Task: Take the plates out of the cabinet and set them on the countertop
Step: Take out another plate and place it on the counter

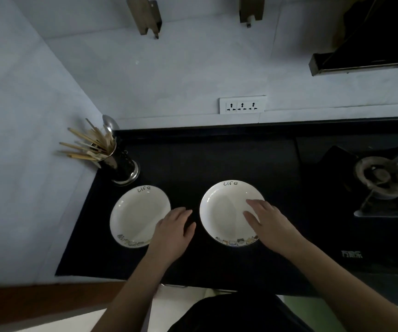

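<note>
A: Start with the big things. What carries everything?

B: A dark table [217, 164], with a stove [382, 178] on its right side and a holder of chopsticks [121, 161] in the far left corner. Two white plates sit flat on it, a clear gap between them: the left plate [135, 212] just beside the holder, the right plate [226, 209] near the middle.

A: And the hands?

B: The left hand [174, 231] rests palm down in the gap, its fingers [181, 212] loosely spread, overlapping the left plate's near-right rim; I can't tell if it touches. The right hand [267, 224] lies over the right plate's near-right side, fingers [253, 203] spread flat in the bowl. Neither pinches anything.

A: How would those plates handle?

B: They look like glazed ceramic: stiff, fairly heavy for their size, slick, and likely to chip or break if knocked on that hard top. The rims slope up, so I'd take each at the rim, thumb on top and fingers underneath, and set it down level.

A: Is the job done?

B: Both seem placed; no cabinet shows, so I can't say whether more remain.
</note>
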### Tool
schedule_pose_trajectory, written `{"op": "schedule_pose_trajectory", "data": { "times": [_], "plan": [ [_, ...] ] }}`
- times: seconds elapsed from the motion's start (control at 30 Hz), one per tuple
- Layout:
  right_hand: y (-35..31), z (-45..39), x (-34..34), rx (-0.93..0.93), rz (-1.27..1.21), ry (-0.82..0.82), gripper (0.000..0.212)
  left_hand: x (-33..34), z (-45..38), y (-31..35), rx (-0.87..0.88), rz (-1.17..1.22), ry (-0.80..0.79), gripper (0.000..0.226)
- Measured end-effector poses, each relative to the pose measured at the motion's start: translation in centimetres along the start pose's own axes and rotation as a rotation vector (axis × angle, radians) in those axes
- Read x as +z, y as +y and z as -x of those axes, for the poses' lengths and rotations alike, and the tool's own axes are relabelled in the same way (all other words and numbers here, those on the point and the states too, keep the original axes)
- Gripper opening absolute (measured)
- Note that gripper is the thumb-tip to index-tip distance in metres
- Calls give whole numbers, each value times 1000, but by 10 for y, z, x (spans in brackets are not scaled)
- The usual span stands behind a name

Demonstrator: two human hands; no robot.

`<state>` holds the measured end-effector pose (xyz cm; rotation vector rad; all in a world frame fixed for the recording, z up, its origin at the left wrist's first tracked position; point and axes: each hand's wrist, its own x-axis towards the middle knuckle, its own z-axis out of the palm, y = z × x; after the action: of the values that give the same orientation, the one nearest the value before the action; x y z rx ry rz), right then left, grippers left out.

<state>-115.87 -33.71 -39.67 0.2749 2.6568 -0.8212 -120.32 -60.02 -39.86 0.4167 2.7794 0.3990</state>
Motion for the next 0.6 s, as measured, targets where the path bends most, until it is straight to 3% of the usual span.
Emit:
{"op": "schedule_pose_trajectory", "data": {
  "times": [0.1,0.27,0.47,0.6],
  "plan": [
    [-21,10,2,-148,136,65,60,-11,22,0,30,-195,88,60],
    [-29,22,11,-270,340,113,66,-26,49,-2,9,-233,180,72],
    [-30,58,4,-230,382,184,75,-25,69,-2,132,-254,74,73],
    [-51,84,16,-199,358,210,77,-26,82,-5,174,-283,107,71]
  ]
}}
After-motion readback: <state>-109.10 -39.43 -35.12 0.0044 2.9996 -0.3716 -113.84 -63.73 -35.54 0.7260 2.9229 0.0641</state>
